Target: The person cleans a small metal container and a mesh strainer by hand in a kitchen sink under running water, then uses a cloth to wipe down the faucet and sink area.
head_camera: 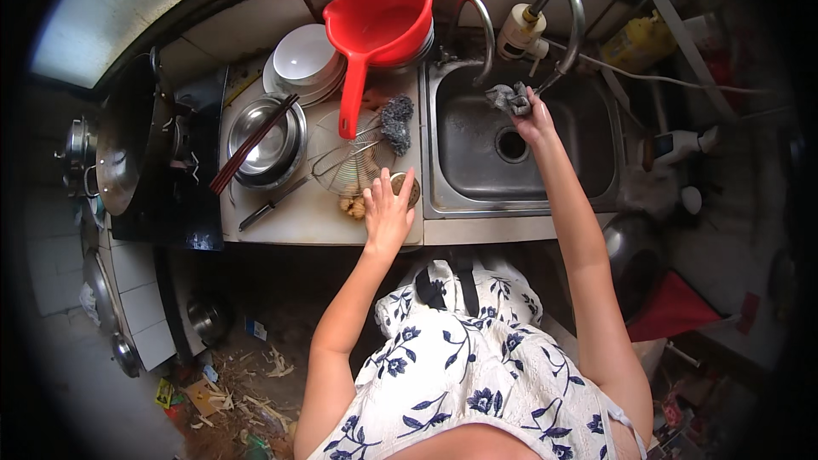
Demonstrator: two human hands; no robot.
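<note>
My right hand (535, 121) holds a crumpled grey cloth (509, 99) over the stainless steel sink (473, 160), under the spouts of two curved taps. My left hand (388, 214) is over the worktop, its fingers spread. Partly hidden between its thumb and fingers is a small round brown object with a pale rim (409, 186); whether the hand touches it I cannot tell. Ginger (351, 206) lies just left of that hand. Beyond it are a wire skimmer (329, 172) and a dark scouring pad (397, 122).
A red plastic ladle (383, 16) rests on stacked dishes. White bowls (305, 57), steel bowls (262, 134) and chopsticks (255, 144) stand further left, before a wok (131, 147) on the stove. A curved tap (575, 19) and a water heater fitting (521, 32) rise behind the sink.
</note>
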